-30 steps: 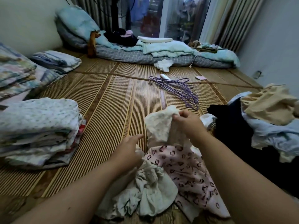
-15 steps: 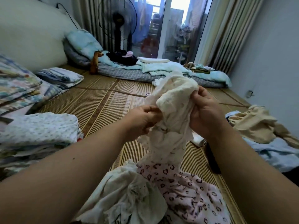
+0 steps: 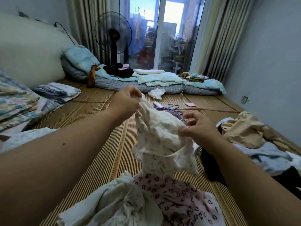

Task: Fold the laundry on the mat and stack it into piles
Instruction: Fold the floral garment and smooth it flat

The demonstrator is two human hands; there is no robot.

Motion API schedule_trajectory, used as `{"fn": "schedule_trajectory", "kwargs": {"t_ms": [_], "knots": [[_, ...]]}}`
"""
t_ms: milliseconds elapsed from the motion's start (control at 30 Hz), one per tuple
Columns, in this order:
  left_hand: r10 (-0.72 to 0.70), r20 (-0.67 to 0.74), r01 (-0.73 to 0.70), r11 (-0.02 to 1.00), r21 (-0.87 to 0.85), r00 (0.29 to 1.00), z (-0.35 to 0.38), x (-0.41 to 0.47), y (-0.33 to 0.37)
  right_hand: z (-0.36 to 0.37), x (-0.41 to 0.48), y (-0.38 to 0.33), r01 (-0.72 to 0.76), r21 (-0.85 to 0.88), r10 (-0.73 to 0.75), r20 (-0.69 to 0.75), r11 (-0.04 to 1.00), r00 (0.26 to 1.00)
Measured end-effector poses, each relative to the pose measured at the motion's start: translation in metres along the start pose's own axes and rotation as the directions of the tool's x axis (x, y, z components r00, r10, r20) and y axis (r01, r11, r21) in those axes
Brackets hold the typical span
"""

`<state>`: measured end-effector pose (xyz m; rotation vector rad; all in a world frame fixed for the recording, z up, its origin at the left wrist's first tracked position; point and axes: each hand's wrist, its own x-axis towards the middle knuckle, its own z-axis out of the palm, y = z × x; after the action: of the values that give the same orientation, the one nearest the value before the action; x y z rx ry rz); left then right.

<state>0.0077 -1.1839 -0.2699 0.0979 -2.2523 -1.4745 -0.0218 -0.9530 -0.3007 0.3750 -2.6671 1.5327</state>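
Cream garment (image 3: 160, 134) was held up at centre frame, above the woven mat (image 3: 91, 111), its lower end trailing onto a pink leopard-print garment (image 3: 177, 198) at lower centre. Left hand (image 3: 126, 101) pinched the cream garment's top edge, fingers curled on the fabric, just above centre. Right hand (image 3: 198, 128) gripped the same garment's right edge between thumb and forefinger, other fingers loosely spread, right of centre and lower than the left hand. Pale crumpled cloth (image 3: 114, 204) lay beside the pink garment at the bottom edge. Folded pile (image 3: 24, 137) showed at mid-left, partly hidden by the left forearm. Unfolded beige and blue clothes (image 3: 244, 129) lay heaped at the right edge. Purple hangers (image 3: 169, 110) lay on the mat behind the hands. Standing fan (image 3: 113, 35) was noted at upper centre
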Motion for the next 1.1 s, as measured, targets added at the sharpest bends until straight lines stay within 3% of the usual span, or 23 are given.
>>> {"fn": "schedule_trajectory", "kwargs": {"t_ms": [100,200,233,300,367,400,533,600,667,700,733,800,867,900,1000,1100], "knots": [[0.093,0.198,-0.095,0.996,-0.001,0.976,0.004,-0.001,0.025,0.001,-0.004,-0.021,0.106,0.001,-0.106,0.07,0.994,0.992],[0.143,0.376,-0.169,0.985,0.036,0.915,0.016,-0.007,0.046,0.009,0.002,-0.048,0.218,0.172,-0.248,0.178,0.961,0.952],[0.175,0.37,-0.212,0.976,0.059,0.912,0.021,-0.008,0.048,0.012,0.005,-0.056,0.271,0.169,-0.299,0.168,0.948,0.939],[0.264,0.25,-0.304,0.943,0.135,0.932,0.027,-0.008,0.05,0.014,0.012,-0.069,0.382,-0.028,-0.377,0.102,0.924,0.92],[0.324,0.115,-0.343,0.911,0.23,0.939,0.028,-0.01,0.047,0.012,0.015,-0.077,0.411,-0.262,-0.415,0.043,0.873,0.909],[0.304,0.107,-0.322,0.91,0.262,0.947,0.028,-0.012,0.042,0.01,0.017,-0.078,0.402,-0.289,-0.416,0.014,0.869,0.909],[-0.003,0.299,-0.09,0.951,0.295,0.954,0.034,-0.024,0.006,-0.005,0.021,-0.083,0.316,-0.113,-0.332,-0.17,0.942,0.928],[-0.076,0.365,0.039,0.993,0.109,0.928,0.038,-0.033,-0.007,-0.012,0.018,-0.085,0.282,-0.036,-0.283,-0.194,0.959,0.939],[-0.119,0.459,0.213,0.964,-0.157,0.88,0.046,-0.041,-0.011,-0.016,0.016,-0.086,0.245,0.026,-0.236,-0.194,0.969,0.952],[-0.129,0.481,0.249,0.949,-0.194,0.867,0.051,-0.044,-0.011,-0.018,0.014,-0.086,0.221,0.069,-0.205,-0.19,0.973,0.96],[-0.132,0.473,0.23,0.961,-0.156,0.871,0.057,-0.046,-0.012,-0.018,0.014,-0.086,0.197,0.118,-0.174,-0.183,0.973,0.968],[-0.135,0.374,0.106,0.99,0.097,0.918,0.073,-0.047,-0.015,-0.019,0.013,-0.085,0.164,0.205,-0.13,-0.166,0.965,0.977],[-0.156,0.244,0.06,0.932,0.359,0.957,0.079,-0.045,-0.018,-0.021,0.014,-0.083,0.149,0.236,-0.11,-0.17,0.96,0.979],[-0.175,0.188,0.087,0.91,0.405,0.966,0.078,-0.043,-0.021,-0.023,0.013,-0.081,0.139,0.231,-0.098,-0.178,0.963,0.979],[-0.217,0.083,0.183,0.935,0.303,0.973,0.066,-0.034,-0.03,-0.036,0.012,-0.071,0.075,0.216,-0.033,-0.191,0.974,0.981],[-0.228,0.137,0.205,0.965,0.166,0.964,0.059,-0.029,-0.031,-0.042,0.019,-0.059,-0.015,0.301,0.055,-0.126,0.953,0.99]]}}
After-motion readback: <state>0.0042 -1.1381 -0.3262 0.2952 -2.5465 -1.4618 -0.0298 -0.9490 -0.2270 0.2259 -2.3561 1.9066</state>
